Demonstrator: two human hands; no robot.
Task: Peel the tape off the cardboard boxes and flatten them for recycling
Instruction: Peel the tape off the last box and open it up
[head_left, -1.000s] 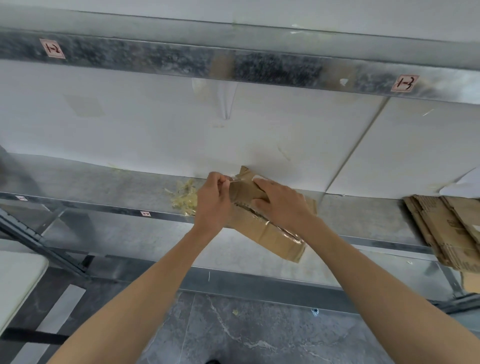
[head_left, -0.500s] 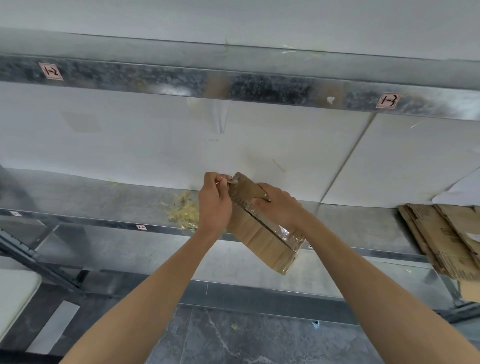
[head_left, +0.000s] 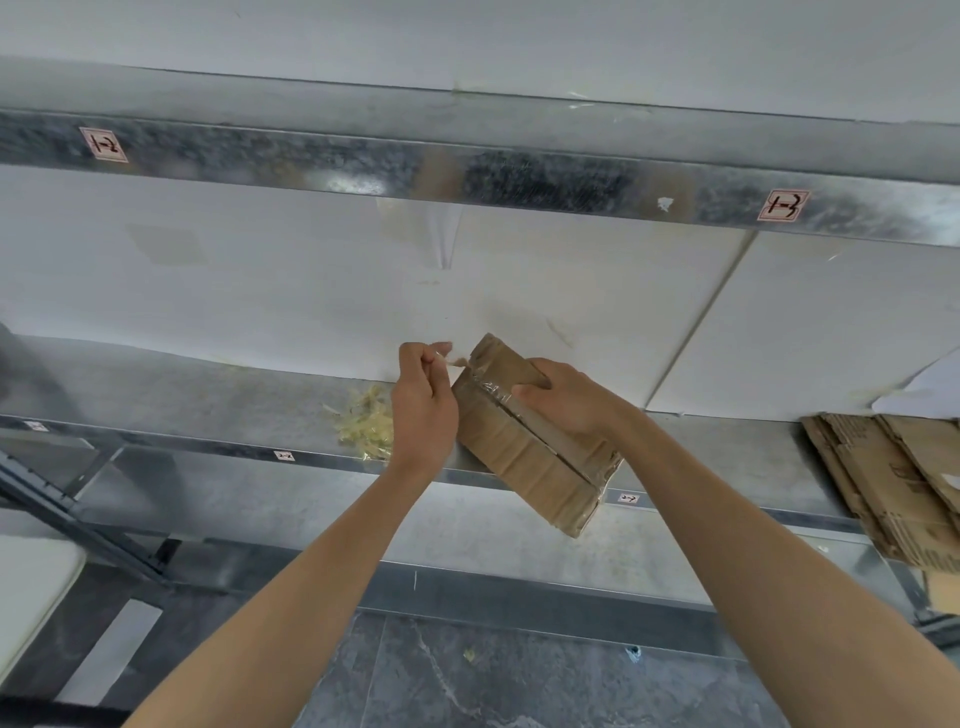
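Note:
A small brown cardboard box (head_left: 524, 457) is tilted, with its lower end over the front edge of the metal shelf (head_left: 208, 410). Clear tape runs along its middle seam and wraps its ends. My right hand (head_left: 563, 402) grips the box across the top, thumb on the near face. My left hand (head_left: 423, 402) pinches a strip of clear tape (head_left: 457, 362) at the box's upper left corner, stretched a short way off the cardboard.
A heap of peeled yellowish tape (head_left: 366, 423) lies on the shelf left of my left hand. Flattened cardboard (head_left: 898, 478) is stacked at the shelf's right end. White wall panels stand behind. An upper shelf beam (head_left: 519, 176) crosses above. Grey floor lies below.
The box has tilted steeper, with its lower end swung down past the shelf edge. My left hand has drawn the tape end a little away from the corner.

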